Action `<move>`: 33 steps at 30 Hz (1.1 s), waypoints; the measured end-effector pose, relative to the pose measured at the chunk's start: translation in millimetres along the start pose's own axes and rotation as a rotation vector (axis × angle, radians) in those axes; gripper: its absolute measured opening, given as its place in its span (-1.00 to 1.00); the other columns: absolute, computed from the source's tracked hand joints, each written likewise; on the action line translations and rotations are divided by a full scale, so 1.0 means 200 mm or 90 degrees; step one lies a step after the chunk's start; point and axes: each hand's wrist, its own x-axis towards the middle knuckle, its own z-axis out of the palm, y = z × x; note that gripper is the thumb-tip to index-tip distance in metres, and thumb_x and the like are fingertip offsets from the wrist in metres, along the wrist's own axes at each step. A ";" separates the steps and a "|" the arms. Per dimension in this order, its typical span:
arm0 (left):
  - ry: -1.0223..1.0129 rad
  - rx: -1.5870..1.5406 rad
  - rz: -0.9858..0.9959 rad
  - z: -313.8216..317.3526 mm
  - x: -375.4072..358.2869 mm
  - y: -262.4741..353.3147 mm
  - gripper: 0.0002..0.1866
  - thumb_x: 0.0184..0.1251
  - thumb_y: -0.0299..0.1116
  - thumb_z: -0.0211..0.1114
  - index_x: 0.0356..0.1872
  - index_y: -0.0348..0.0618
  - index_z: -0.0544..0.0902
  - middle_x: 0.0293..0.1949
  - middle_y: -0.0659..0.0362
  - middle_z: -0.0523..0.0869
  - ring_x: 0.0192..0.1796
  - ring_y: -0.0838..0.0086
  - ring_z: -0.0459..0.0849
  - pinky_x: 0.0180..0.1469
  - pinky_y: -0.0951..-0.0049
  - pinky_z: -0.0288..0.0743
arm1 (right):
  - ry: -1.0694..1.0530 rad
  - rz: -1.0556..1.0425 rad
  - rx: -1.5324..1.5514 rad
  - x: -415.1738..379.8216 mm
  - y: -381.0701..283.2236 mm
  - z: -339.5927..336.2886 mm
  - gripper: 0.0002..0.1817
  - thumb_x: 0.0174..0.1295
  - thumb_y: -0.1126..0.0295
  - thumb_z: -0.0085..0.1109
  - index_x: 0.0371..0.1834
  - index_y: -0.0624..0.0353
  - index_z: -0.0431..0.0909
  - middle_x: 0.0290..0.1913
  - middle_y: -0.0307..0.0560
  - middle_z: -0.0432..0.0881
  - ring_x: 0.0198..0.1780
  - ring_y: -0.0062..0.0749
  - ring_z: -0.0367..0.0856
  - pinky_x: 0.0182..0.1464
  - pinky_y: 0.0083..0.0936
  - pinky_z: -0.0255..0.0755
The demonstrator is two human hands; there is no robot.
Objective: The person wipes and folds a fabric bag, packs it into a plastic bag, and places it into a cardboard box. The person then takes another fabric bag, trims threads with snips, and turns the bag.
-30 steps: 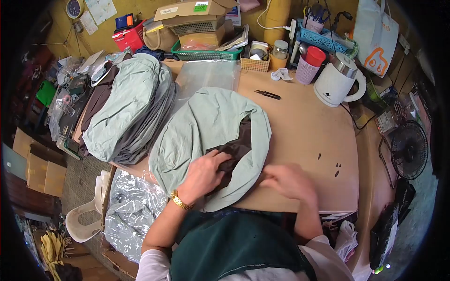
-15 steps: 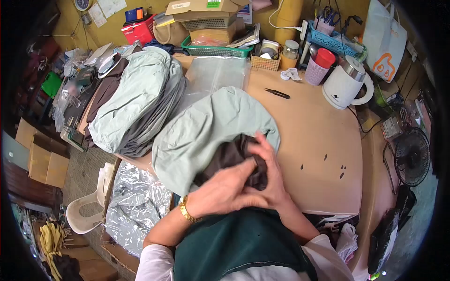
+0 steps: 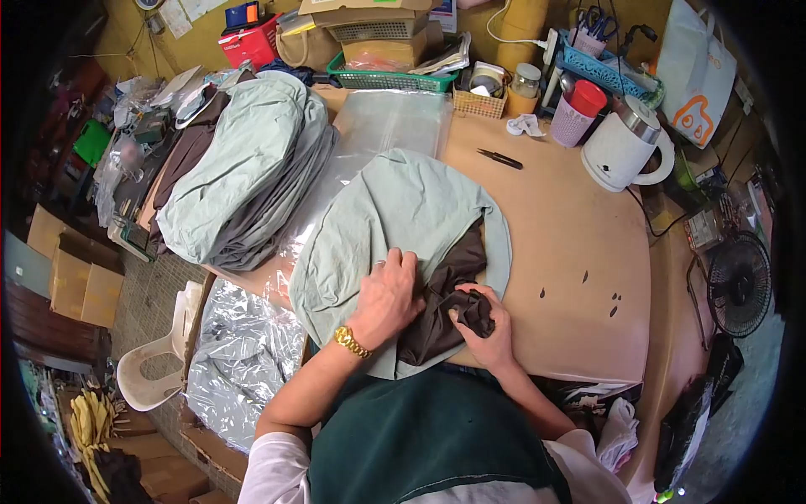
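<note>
A pale green fabric piece (image 3: pixel 395 197) lies spread on the table in front of me. Dark brown fabric (image 3: pixel 432 323) is bunched over its lower right part. My right hand (image 3: pixel 489 332) grips a crumpled roll of the brown fabric, thumb and fingers wrapped round it. My left hand (image 3: pixel 388 298) rests on the pale green fabric beside the brown one, with its fingers bent and their tips partly hidden. Whether it pinches any cloth cannot be made out. A gold watch is on the left wrist.
A stack of pale green and grey fabric pieces (image 3: pixel 243 168) lies at the left. Clear plastic sheets (image 3: pixel 390 126) are behind the work. Black snips (image 3: pixel 500 159), a white kettle (image 3: pixel 621 147) and a green basket (image 3: pixel 395 80) stand or lie further back.
My hands have moved apart. The left one has moved up onto the pale green fabric, and the right one holds the brown fabric lower right. More of the brown fabric shows.
</note>
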 end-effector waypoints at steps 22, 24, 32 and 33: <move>0.324 0.144 0.419 -0.63 0.02 0.23 -0.72 -0.03 -0.43 0.22 -0.20 -0.06 0.58 -0.31 0.20 0.47 -0.21 0.33 0.53 -0.12 0.33 0.35 | -0.018 -0.308 -0.293 0.84 -0.01 0.19 -0.42 0.10 0.08 0.30 0.07 0.28 0.46 0.29 0.21 0.44 0.31 0.11 0.42 0.33 -0.15 0.32; 0.343 0.146 0.316 -0.65 0.00 0.23 -0.73 0.01 -0.44 0.24 -0.18 -0.05 0.58 -0.34 0.19 0.47 -0.26 0.31 0.51 -0.16 0.30 0.32 | -0.009 -0.290 -0.301 0.87 -0.02 0.21 -0.41 0.12 0.07 0.29 0.10 0.28 0.45 0.30 0.21 0.44 0.31 0.10 0.42 0.34 -0.16 0.31; 0.318 0.043 0.464 -0.55 0.02 0.31 -0.78 -0.08 -0.40 0.24 -0.31 -0.09 0.55 -0.41 0.16 0.49 -0.35 0.31 0.51 -0.22 0.32 0.34 | 0.001 -0.272 -0.290 0.90 -0.07 0.21 -0.36 0.18 0.03 0.21 0.20 0.27 0.39 0.33 0.21 0.41 0.34 0.08 0.39 0.38 -0.22 0.27; 0.292 0.065 0.465 -0.54 -0.01 0.32 -0.70 -0.14 -0.45 0.27 -0.25 -0.09 0.60 -0.39 0.18 0.50 -0.33 0.30 0.52 -0.22 0.31 0.36 | 0.010 -0.266 -0.287 0.93 -0.08 0.20 -0.35 0.19 0.03 0.20 0.22 0.27 0.38 0.33 0.21 0.41 0.34 0.07 0.39 0.38 -0.23 0.26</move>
